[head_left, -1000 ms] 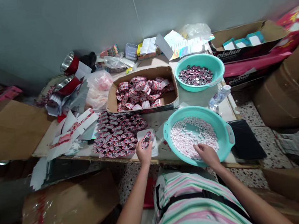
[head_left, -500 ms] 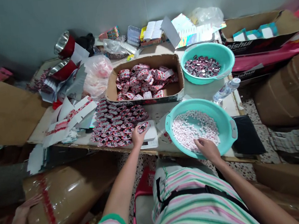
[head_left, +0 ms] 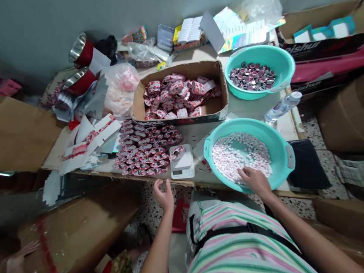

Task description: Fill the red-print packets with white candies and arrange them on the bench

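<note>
My left hand (head_left: 164, 196) hangs just off the table's front edge, thumb and fingers apart, holding nothing. Above it, a small red-and-white printed packet (head_left: 178, 153) lies on the white digital scale (head_left: 182, 171). Left of the scale, several rows of similar packets (head_left: 143, 154) stand packed together, dark at their openings. My right hand (head_left: 255, 181) reaches into the near turquoise basin (head_left: 281, 149), fingers drawn together at the small pale pink pieces (head_left: 226, 155). Whatever those fingertips pinch is too small to make out.
Behind the rows stands a cardboard box (head_left: 187, 120) of printed packets. Another turquoise basin (head_left: 287, 65) holds small round dark pieces. A clear bottle (head_left: 282, 107) stands between the basins at right. Another person's hand (head_left: 28, 249) rests on a taped carton (head_left: 68, 237) at lower left.
My left hand has let go of the packet on the scale and drawn back toward me, off the table edge. My right hand stays in the basin. The view has shifted slightly.
</note>
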